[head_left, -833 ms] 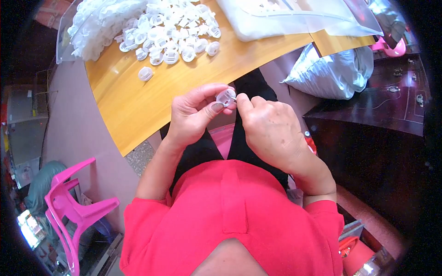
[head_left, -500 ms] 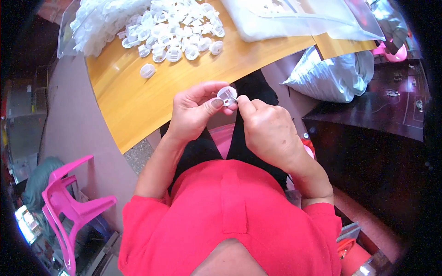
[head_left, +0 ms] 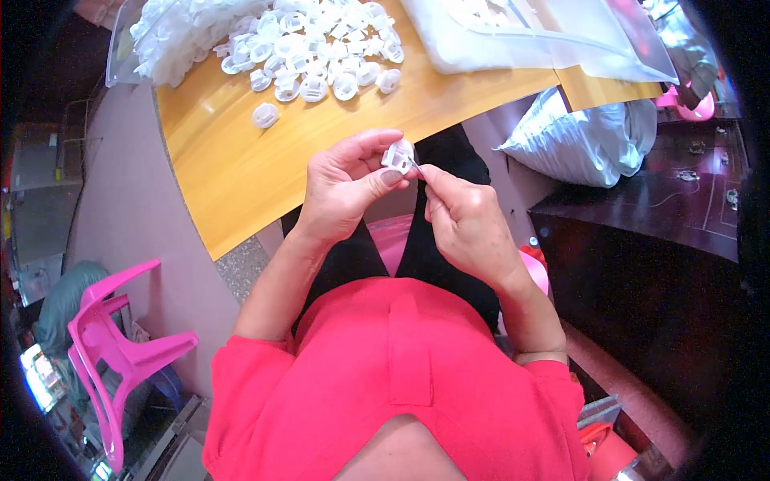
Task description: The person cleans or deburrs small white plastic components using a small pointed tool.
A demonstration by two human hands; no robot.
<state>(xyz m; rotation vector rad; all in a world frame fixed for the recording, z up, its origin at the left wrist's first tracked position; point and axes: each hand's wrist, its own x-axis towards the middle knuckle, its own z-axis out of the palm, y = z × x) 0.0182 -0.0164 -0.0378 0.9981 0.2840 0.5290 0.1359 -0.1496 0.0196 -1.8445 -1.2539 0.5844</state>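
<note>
Between the thumb and fingers of my left hand [head_left: 345, 180] is a small round white plastic part [head_left: 398, 158] with slots and a raised section. My right hand [head_left: 469, 212] is closed in a pinch just right of it, on a thin, dark, pin-like tool [head_left: 415, 166] whose tip meets the part's edge. Most of that tool is hidden by my fingers, so its exact kind cannot be made out. Both hands are over my lap, off the table's near edge. One similar white part [head_left: 265, 115] lies alone on the wooden table [head_left: 233, 180].
A heap of white plastic parts [head_left: 313, 60] covers the table's far side. Left of it, a clear bin [head_left: 122, 60] holds more white pieces; a translucent tray [head_left: 513, 60] stands right. A pale sack [head_left: 577, 144] and dark cabinet [head_left: 634, 208] are at right, a pink chair [head_left: 120, 345] at left.
The white part has been tilted in my left hand, showing its raised section. My right hand has turned and dropped slightly, so more of the thin tool shows. The view has shifted slightly.
</note>
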